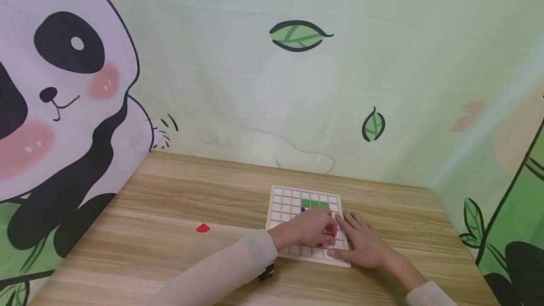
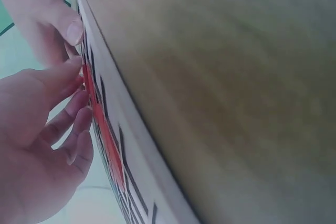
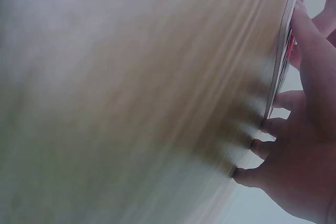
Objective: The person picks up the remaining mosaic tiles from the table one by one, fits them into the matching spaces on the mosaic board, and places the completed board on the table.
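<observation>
A white board marked with a square grid [image 1: 278,208] lies on the wooden table. Green squares [image 1: 315,203] fill part of an upper row, and a bit of blue [image 1: 303,209] shows beside my left wrist. My left hand [image 1: 308,226] reaches across the board and pinches a small red piece [image 2: 86,77] at its surface, near the right side. More red [image 2: 111,148] lies along the grid in the left wrist view. My right hand [image 1: 367,244] rests at the board's right edge, thumb over the corner and fingers spread, some fingertips [image 3: 242,176] on the table.
A separate red piece with a rounded edge [image 1: 202,227] lies on the table left of the board. A small dark object [image 1: 267,273] shows under the left sleeve. Behind the table [image 1: 170,178] hangs a backdrop with a panda [image 1: 63,46] and leaves.
</observation>
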Demonstrator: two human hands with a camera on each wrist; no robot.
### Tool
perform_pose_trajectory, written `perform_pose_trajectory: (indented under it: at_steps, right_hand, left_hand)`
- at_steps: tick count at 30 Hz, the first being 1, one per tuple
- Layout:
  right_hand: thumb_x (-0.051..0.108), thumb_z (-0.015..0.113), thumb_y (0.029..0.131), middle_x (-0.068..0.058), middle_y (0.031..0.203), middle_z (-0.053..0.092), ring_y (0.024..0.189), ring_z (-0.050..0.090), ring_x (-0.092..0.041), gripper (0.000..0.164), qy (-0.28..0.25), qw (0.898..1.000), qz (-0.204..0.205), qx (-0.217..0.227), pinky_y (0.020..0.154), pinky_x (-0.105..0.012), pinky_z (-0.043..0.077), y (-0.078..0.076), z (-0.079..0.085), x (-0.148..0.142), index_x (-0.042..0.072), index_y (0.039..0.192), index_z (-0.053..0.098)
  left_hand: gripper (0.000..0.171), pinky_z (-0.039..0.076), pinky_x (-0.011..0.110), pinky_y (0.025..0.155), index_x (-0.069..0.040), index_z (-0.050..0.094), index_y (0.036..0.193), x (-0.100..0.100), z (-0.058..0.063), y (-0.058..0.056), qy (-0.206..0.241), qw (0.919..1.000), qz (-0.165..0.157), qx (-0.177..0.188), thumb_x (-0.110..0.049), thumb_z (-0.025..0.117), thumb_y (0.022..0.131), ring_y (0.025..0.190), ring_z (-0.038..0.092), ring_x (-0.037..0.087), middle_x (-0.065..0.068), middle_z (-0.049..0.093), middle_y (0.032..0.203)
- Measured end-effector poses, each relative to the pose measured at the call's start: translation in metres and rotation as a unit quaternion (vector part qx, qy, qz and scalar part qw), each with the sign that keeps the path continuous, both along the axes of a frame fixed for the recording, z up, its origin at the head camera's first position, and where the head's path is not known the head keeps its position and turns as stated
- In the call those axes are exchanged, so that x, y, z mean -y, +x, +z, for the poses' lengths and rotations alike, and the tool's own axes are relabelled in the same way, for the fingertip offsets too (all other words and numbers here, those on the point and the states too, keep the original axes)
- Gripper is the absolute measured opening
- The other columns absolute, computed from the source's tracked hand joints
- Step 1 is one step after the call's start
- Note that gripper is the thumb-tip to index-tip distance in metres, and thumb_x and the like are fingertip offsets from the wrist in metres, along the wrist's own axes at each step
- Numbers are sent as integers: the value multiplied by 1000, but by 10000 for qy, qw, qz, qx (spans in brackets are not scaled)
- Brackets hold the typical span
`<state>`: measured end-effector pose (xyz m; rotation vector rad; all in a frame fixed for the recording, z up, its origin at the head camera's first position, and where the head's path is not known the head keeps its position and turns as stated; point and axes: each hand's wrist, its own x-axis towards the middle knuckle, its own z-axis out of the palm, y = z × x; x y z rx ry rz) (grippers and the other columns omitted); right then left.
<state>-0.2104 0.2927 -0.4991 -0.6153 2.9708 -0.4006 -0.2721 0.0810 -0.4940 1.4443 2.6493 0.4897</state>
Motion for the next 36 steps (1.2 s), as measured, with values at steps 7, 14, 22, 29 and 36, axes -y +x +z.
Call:
perform_pose_trajectory:
  at_steps: [7, 14, 22, 29, 36]
  right_hand:
    - [76, 64, 91, -25, 171, 25, 156, 21, -50, 107, -7, 10000, -34, 10, 111, -82, 24, 0, 0, 1, 4, 164, 35]
    - [78, 63, 91, -25, 171, 25, 156, 20, -50, 108, 15, 10000, -37, 5, 113, -81, 23, -1, -1, 0, 6, 165, 33]
    - [80, 61, 90, -24, 171, 24, 157, 20, -50, 109, 61, 9999, -55, 80, 114, -80, 22, -3, -1, -1, 7, 166, 32]
    - [79, 62, 91, -24, 171, 24, 157, 20, -50, 108, 70, 10000, -30, 36, 113, -81, 22, -3, -2, -1, 6, 166, 32]
    - [78, 63, 90, -25, 171, 24, 157, 19, -50, 108, 32, 10000, -44, 61, 113, -81, 21, -2, -1, -1, 6, 166, 32]
  left_hand:
    - [7, 44, 16, 86, -21, 78, 106, -2, 1, 0, -154, 9998, -33, -133, -19, 75, 100, 90, 53, 2, -12, 62, 97]
    - [16, 47, 18, 92, -21, 79, 111, -2, -2, -4, 17, 9997, 32, 231, -12, 76, 98, 95, 55, 1, -12, 62, 102]
    - [18, 48, 18, 90, -20, 78, 113, 0, -6, -7, 162, 9978, 174, 618, -10, 75, 99, 94, 55, 3, -11, 62, 104]
    - [17, 47, 16, 81, -18, 78, 111, 3, -5, -8, 328, 9955, 150, 880, -7, 73, 99, 90, 54, 3, -10, 61, 102]
    - [12, 48, 17, 82, -16, 77, 108, 4, -5, -7, 473, 9940, 214, 960, -9, 75, 99, 88, 55, 2, -9, 62, 100]
